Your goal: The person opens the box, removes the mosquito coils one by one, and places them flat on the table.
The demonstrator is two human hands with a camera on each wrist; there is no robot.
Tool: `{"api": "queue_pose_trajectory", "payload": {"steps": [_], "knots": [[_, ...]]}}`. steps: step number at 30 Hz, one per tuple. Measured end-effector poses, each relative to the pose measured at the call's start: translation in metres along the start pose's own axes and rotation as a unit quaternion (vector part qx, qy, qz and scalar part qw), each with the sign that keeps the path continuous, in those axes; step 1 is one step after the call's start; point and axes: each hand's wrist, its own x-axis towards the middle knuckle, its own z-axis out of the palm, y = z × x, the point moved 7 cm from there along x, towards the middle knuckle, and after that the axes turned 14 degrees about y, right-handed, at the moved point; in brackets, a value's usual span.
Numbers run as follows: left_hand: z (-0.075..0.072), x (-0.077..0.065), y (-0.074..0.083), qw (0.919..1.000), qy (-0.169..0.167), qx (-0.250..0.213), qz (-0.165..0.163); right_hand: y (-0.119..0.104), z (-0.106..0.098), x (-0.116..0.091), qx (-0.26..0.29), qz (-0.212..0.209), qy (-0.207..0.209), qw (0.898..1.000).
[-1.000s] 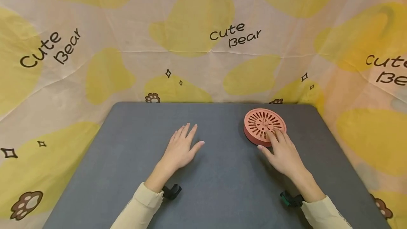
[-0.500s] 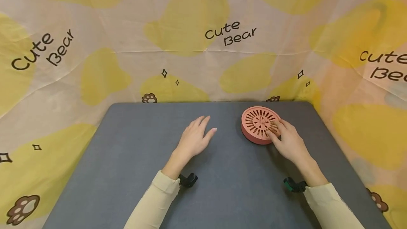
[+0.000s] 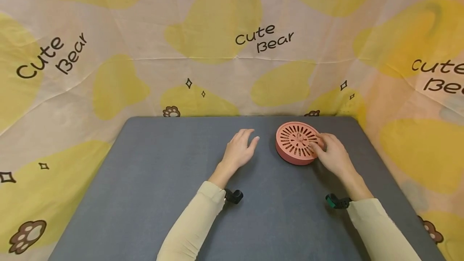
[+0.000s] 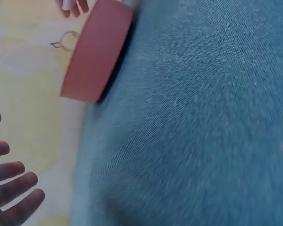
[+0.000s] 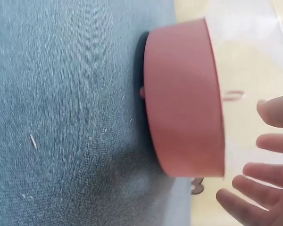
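A round pink mosquito coil box with a slotted lid lies flat toward the back right of the table. On top of the lid stands a small ring. My right hand hovers over the box's right edge, thumb and fingers apart and slightly bent, holding nothing. In the right wrist view its fingers are above the lid's level with a gap to the ring. My left hand is held left of the box, fingers spread and relaxed, with nothing in it. The left wrist view shows the box's smooth side wall.
A blue-grey cloth covers the table. Behind it and at both sides hangs a printed curtain with yellow patches. Dark straps with wrist cameras, such as the left one, sit on both wrists.
My left hand has moved right and forward, closer to the mosquito coil box. My right hand has shifted slightly to the right, its fingers more bent over the lid's edge. The box stays put.
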Motion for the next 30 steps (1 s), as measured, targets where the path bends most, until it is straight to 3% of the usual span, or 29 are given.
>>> {"api": "queue_pose_trajectory", "payload": {"steps": [5,12,16,22,30], "knots": [[0.018,0.006,0.001,0.9995,-0.019,-0.020,-0.015,0.012,0.003,0.007,0.025,-0.001,0.018,1.000],[0.043,0.011,0.005,0.9952,-0.033,-0.088,-0.030,0.031,0.007,0.012,0.064,0.019,0.030,0.997],[0.055,0.011,0.008,0.9902,-0.042,-0.124,-0.047,0.040,0.013,0.011,0.080,0.052,0.013,0.995],[0.071,0.010,0.017,0.9865,-0.060,-0.140,-0.061,0.048,0.027,0.012,0.099,0.102,-0.032,0.989],[0.090,0.011,0.030,0.9759,-0.075,-0.188,-0.083,0.054,0.033,0.015,0.124,0.125,-0.024,0.984]]}}
